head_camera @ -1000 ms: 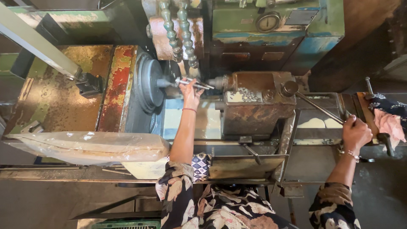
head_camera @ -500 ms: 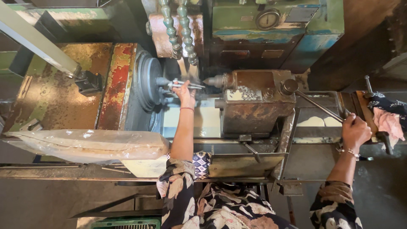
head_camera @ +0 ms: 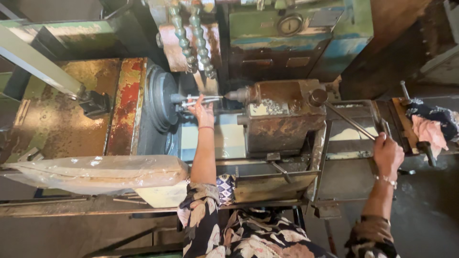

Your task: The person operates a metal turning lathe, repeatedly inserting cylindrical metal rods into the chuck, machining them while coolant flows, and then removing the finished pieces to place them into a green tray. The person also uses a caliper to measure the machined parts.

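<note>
Left hand seemingly grips metal rod

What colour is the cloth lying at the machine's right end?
Pink cloth, beside a dark patterned one; head view.

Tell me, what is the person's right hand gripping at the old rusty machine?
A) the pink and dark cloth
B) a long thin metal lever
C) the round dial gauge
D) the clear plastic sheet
B: the right hand is closed around the end of the long thin metal lever that runs up to the rusty brown metal block, while the left hand is at the shiny slim metal rod by the dark round chuck.
</note>
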